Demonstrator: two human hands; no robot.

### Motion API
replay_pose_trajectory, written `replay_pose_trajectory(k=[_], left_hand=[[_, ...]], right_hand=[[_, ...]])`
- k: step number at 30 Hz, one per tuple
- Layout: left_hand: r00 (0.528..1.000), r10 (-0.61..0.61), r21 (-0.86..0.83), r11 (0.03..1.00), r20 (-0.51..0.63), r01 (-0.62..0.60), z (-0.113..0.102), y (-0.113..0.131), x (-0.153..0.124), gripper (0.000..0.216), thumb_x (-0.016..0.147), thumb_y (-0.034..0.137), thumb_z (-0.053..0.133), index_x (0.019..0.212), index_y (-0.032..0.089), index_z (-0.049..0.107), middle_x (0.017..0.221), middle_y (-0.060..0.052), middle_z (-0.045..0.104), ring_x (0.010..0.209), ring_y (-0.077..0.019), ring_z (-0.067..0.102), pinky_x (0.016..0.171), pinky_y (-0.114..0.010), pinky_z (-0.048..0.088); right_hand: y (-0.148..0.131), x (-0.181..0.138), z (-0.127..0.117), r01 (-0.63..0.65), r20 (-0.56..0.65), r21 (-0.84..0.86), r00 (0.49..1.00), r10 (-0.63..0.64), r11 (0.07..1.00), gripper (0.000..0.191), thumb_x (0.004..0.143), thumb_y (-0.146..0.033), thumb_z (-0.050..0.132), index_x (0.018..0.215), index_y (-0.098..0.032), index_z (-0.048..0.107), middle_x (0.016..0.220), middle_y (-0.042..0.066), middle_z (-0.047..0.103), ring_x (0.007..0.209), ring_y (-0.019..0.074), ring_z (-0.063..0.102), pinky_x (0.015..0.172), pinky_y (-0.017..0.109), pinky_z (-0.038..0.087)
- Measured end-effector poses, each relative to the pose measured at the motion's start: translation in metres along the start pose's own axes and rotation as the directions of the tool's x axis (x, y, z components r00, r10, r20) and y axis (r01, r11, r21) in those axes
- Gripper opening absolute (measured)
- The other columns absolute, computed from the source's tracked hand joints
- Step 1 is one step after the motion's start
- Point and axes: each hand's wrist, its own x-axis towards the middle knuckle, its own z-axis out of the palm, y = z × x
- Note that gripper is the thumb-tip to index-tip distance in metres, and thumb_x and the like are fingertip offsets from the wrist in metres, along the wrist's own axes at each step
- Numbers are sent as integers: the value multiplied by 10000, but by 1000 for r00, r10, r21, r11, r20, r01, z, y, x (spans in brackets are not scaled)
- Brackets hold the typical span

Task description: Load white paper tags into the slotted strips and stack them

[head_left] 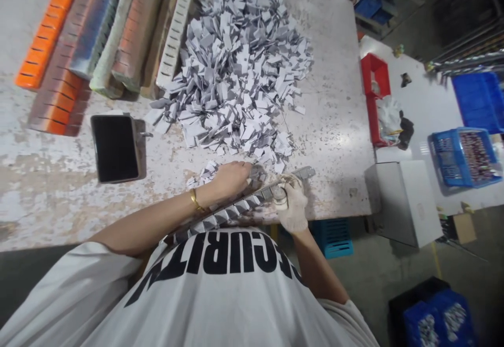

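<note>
Head view: gloved right hand (289,195) clamped on the grey strip (266,193), lower centre, presumably to steady it; bare left hand (231,179) just beside, can't tell its grip. White pieces (244,69) heaped above, handy.

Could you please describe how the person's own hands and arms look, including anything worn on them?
The left hand is ungloved, with a gold-coloured bracelet at its wrist. The right hand wears an off-white cloth glove. Both sleeves are white and loose.
</note>
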Motion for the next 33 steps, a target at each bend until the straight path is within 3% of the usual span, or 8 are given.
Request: replay_pose_trajectory(k=[5,11,14,17,20,22,27,33], left_hand=[[970,153,-115,977,-190,-177,-4,8,-12,125,801,83,590,858,192,572,805,-77,614,753,-229,529,661,-334,371],[892,316,-123,921,-324,-371,-8,25,-23,199,968,232,529,772,212,501,738,-53,562,683,-197,452,622,-332,328],[913,199,-273,912,-356,-306,-14,23,-25,237,942,366,623,824,208,492,786,-44,560,691,-179,468,611,-306,345],[976,66,-478,864,-207,-160,-30,18,-26,328,885,468,691,855,198,508,789,-22,557,674,-160,480,601,-282,354],[984,161,-615,784,79,-79,-46,17,-28,362,955,476,580,744,185,528,681,9,513,610,-132,450,589,-270,336],[967,207,-654,754,149,-61,-52,18,-30,414,980,463,535,677,181,507,632,20,475,574,-116,413,573,-267,316],[973,229,-645,749,36,-153,-48,23,-32,423,980,439,539,649,186,459,614,24,451,577,-113,422,573,-262,316],[932,346,-520,779,-107,-349,-43,25,-34,417,1025,360,481,646,195,428,615,17,474,564,-116,443,576,-269,343]], right_hand=[[-7,11,3,-102,-34,-108,994,99,989,326,978,-459,510,967,-202,710,1052,144,686,1037,305,605,944,462,491],[-25,26,-2,-281,48,280,959,280,918,350,971,-492,507,912,-201,692,810,59,721,754,222,635,741,350,513],[-31,34,-13,-271,173,365,960,222,891,334,991,-477,499,851,-216,653,756,13,697,699,188,621,694,313,490],[-30,39,-24,-181,205,367,973,110,913,303,981,-456,522,838,-216,638,761,6,681,724,182,630,717,305,486],[-27,42,-29,-114,228,380,973,26,918,272,953,-437,563,821,-211,637,761,14,673,737,185,628,730,306,485],[-24,42,-29,-146,251,427,967,38,892,247,935,-425,588,812,-217,642,762,13,679,736,188,628,733,310,491],[-19,39,-20,-363,335,550,921,199,753,208,898,-415,626,819,-230,681,737,18,692,647,191,626,630,316,538],[-23,35,-6,-482,328,637,876,354,601,303,897,-484,589,769,-222,670,661,24,645,585,180,609,526,302,545]])
